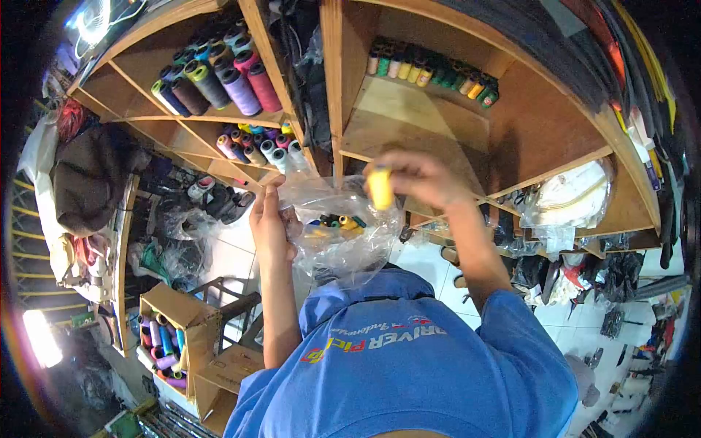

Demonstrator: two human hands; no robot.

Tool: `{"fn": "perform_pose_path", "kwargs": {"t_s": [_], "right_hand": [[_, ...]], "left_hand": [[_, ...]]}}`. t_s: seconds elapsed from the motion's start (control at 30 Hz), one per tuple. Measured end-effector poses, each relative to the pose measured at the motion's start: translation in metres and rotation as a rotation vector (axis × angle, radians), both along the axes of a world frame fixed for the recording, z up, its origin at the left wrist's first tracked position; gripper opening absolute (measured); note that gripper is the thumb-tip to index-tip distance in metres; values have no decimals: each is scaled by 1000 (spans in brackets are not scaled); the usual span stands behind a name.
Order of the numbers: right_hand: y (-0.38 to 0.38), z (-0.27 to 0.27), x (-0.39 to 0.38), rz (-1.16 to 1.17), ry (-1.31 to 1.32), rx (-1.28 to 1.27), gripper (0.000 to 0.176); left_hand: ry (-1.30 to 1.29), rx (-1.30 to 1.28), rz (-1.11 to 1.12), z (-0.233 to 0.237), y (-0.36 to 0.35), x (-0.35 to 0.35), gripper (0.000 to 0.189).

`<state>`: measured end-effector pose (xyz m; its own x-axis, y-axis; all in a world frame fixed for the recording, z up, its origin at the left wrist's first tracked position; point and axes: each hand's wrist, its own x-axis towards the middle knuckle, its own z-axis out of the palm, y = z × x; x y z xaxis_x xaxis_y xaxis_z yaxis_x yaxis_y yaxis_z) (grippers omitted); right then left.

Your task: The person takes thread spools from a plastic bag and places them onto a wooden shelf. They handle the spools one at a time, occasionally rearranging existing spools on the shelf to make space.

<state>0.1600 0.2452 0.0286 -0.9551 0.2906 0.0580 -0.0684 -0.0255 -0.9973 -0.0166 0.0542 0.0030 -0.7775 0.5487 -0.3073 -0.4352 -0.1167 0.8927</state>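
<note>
My left hand (pixel 272 223) is closed on the edge of a clear plastic bag (pixel 339 255), held up in front of my chest. Inside the bag lie several small thread spools (pixel 349 222), yellow and dark ones. Slightly blurred, my right hand (pixel 420 177) grips a yellow thread spool (pixel 380 188) by its upper end, above the right side of the bag. Beyond it, on the wooden shelf (pixel 409 102), a row of small spools (pixel 422 76) in pale, yellow, green and orange stands along the back.
Large thread cones (pixel 237 87) fill the upper left compartment, with smaller cones (pixel 255 144) below. A cardboard box (pixel 182 306) of colored spools stands on the left. Under the right shelf board sits a plastic-wrapped white bundle (pixel 573 193). Loose plastic (pixel 179 255) lies at left.
</note>
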Motion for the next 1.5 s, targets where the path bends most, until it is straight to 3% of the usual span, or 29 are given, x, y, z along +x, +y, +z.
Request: {"fn": "perform_pose_path", "kwargs": {"t_s": [0.1, 0.17, 0.27, 0.33, 0.4, 0.47, 0.63, 0.7, 0.77, 0.83, 1.03, 1.13, 1.23, 1.33, 1.4, 1.47, 1.5], "right_hand": [[63, 6, 18, -581, -126, 101, 36], [99, 11, 19, -741, 89, 108, 44], [138, 2, 5, -1007, 13, 80, 47], [156, -13, -5, -1141, -127, 204, 47], [196, -57, -18, -1271, -208, 275, 42], [214, -87, -24, -1293, -229, 379, 42], [211, -95, -37, -1289, -343, 698, 36], [223, -108, -38, -1297, -197, 688, 35], [230, -115, -41, -1347, -246, 695, 34], [194, -83, -50, -1431, -499, 714, 32], [212, -99, -46, -1410, -512, 916, 39], [210, -95, -42, -1346, -520, 796, 39], [186, -84, -40, -1455, -183, 658, 30], [130, -50, -27, -915, -55, 6, 27], [83, -31, -20, -211, -93, -331, 27], [33, -16, -28, 262, -279, -21, 34], [11, -30, -37, 414, -325, -51, 40]], "left_hand": [[44, -12, -22, 0, -3, 1, 27], [45, -3, 9, 1, -1, 2, 26], [93, -33, 42, -8, -2, 0, 27], [96, -44, 47, -8, -5, 0, 28], [80, -57, 40, -5, -11, 0, 29], [53, -64, 55, -3, -17, 1, 29], [20, -50, 62, -4, -26, 0, 30], [26, -52, 49, -4, -27, 1, 29], [28, -45, 53, -4, -28, 1, 29], [23, -32, 73, -12, -29, 0, 29], [58, -81, 75, -9, -28, 1, 30], [38, -58, 74, -8, -28, 0, 30], [16, -45, 97, -9, -26, -2, 29], [33, -65, 104, -9, -25, -3, 29], [55, -86, 78, -7, -23, -3, 29], [79, -102, 41, -1, -19, -1, 29], [97, -97, 22, 1, -17, -1, 29]]}}
